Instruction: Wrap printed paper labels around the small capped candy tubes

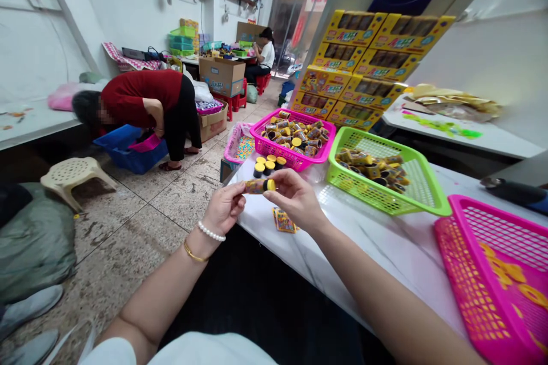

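Note:
A small printed tube (256,186) with a black band and a yellow cap lies sideways between my hands, above the table's near left corner. My left hand (224,206) pinches its left end between thumb and fingers. At the capped end, my right hand (299,201) has its thumb and bent fingers closed about the cap; the exact contact is partly hidden. Just beyond, several yellow-capped tubes (269,165) stand upright in a group on the white table (342,239). Below my right hand lies a small stack of colourful printed cards (284,220).
A pink basket (286,158) and a green basket (402,204) hold many tubes. Another pink basket (475,285) at right contains yellow rings. Yellow display boxes (355,68) are stacked behind. A person in red (137,97) bends over a blue tub (128,148); another sits farther back.

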The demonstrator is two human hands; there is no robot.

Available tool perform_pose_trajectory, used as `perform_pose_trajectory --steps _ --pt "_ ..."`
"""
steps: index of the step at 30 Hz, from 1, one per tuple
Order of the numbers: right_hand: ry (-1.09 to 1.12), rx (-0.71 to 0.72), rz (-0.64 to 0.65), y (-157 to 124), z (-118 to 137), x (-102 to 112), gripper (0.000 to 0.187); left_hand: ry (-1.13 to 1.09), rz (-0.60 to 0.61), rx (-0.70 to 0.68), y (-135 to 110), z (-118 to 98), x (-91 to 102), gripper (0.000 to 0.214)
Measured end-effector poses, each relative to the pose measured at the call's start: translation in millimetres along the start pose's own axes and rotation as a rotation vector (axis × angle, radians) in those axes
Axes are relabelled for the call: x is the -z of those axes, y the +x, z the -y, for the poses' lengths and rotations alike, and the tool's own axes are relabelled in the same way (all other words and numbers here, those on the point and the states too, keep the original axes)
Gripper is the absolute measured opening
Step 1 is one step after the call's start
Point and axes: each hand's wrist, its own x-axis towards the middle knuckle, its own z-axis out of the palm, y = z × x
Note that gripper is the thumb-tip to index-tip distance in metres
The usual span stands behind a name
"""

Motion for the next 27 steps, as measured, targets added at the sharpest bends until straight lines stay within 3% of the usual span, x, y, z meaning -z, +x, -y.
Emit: perform_pose_trajectory --steps 3,6,9,14,21,25,27 --pt "0.039 -0.001 0.028 1.1 -2.4 4.0 0.041 0.045 -0.029 -0.154 -3.7 -3.9 5.1 0.037" --pt "-0.022 0.038 0.091 -0.7 -2.9 2.6 0.036 0.146 0.105 -0.134 -5.9 -6.2 7.6 0.054" --pt "-0.282 0.184 0.114 -3.7 -1.7 -0.7 0.027 0.25 0.218 -0.085 -4.8 -4.8 8.2 0.049" --pt "-0.594 0.379 0.109 -7.6 3.4 -1.3 0.019 0.322 0.259 -0.199 -1.8 -4.1 6.6 0.039" --pt "-0.495 0.292 0.022 -8.1 1.8 -3.3 0.015 0.381 0.33 -0.279 -3.2 -9.7 0.9 0.035" --pt "-0.174 0.033 0.015 -7.8 -8.9 -8.7 0.03 0.437 0.314 -0.319 0.2 -9.8 1.2 0.028" --pt "-0.07 -0.022 0.023 -7.8 -12.8 -10.4 0.033 0.464 0.276 -0.296 3.7 -10.1 4.7 0.031"
